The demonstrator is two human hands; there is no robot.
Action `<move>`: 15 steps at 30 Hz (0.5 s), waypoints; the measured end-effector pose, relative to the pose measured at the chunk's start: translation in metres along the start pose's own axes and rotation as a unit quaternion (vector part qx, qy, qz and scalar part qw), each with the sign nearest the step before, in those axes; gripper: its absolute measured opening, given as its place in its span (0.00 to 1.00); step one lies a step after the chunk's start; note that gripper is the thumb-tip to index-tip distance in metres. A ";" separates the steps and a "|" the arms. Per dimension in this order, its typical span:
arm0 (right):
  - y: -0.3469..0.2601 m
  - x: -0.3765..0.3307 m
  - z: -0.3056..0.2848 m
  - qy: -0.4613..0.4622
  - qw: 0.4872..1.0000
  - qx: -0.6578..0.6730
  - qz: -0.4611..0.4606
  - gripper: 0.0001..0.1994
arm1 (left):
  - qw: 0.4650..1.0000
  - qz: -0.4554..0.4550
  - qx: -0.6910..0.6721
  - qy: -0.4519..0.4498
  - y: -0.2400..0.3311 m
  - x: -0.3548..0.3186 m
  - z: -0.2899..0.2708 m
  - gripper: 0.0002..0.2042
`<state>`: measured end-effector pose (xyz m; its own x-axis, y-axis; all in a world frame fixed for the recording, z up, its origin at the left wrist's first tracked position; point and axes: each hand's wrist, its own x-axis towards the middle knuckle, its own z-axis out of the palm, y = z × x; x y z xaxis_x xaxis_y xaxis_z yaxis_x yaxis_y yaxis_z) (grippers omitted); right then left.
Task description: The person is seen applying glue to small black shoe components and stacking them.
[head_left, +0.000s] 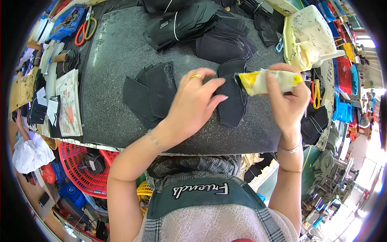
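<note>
My right hand [287, 90] grips a short brush [262, 82] whose broad handle is wrapped in stained yellow and white. Its dark tip points left and meets the right edge of a fanned stack of black fabric pieces [231, 109]. My left hand [193, 97] hovers at the left side of that stack, thumb and fingers apart, holding nothing that I can see. Left of this hand, a second fan of black pieces [159, 90] lies on the dark worktop [107, 101]. My left wrist and hand cover part of it.
Banded black bundles [181, 24] and loose black pieces [225, 44] lie at the back. A glue-crusted pale tub [310, 36] stands back right. Scissors [85, 31] lie back left, with yellow-handled ones [316, 94] at the right edge. A red basket [76, 169] sits below the front edge.
</note>
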<state>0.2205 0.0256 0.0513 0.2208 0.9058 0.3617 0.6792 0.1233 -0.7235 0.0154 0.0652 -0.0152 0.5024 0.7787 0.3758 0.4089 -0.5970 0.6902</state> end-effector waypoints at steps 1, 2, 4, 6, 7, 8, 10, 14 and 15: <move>0.002 0.003 0.005 -0.007 0.999 -0.040 -0.036 0.05 | 1.000 -0.001 -0.001 0.000 -0.001 0.002 0.009 0.16; 0.003 0.006 0.007 -0.034 0.994 -0.079 -0.069 0.04 | 0.998 -0.040 -0.043 -0.036 -0.003 0.005 0.016 0.15; -0.010 0.007 -0.004 -0.074 0.994 -0.079 -0.020 0.04 | 0.995 -0.045 -0.072 -0.049 -0.005 0.004 0.019 0.14; -0.012 0.007 -0.008 -0.091 0.994 -0.050 0.040 0.04 | 0.994 -0.049 -0.081 -0.049 -0.006 0.004 0.020 0.14; -0.011 0.009 -0.005 -0.093 0.994 -0.049 0.040 0.04 | 0.993 -0.050 -0.090 -0.049 -0.005 0.005 0.020 0.13; -0.011 0.012 0.000 -0.071 0.996 -0.053 -0.004 0.04 | 0.993 -0.050 -0.091 -0.051 -0.004 0.006 0.020 0.13; -0.003 0.019 0.005 -0.071 0.991 -0.085 -0.080 0.03 | 0.994 -0.054 -0.079 -0.052 -0.001 0.009 0.020 0.13; -0.024 0.014 -0.023 -0.142 0.983 0.044 0.111 0.03 | 0.993 -0.078 -0.082 -0.034 -0.001 0.002 0.014 0.13; -0.025 0.014 -0.035 -0.086 0.982 0.108 0.128 0.04 | 0.992 -0.073 -0.104 -0.015 0.003 0.003 0.013 0.13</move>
<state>0.2308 0.0210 0.0947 0.2315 0.9710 0.0603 0.4483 -0.0515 -0.8924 0.0279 0.0629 -0.0197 0.4732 0.8456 0.2469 0.3147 -0.4241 0.8492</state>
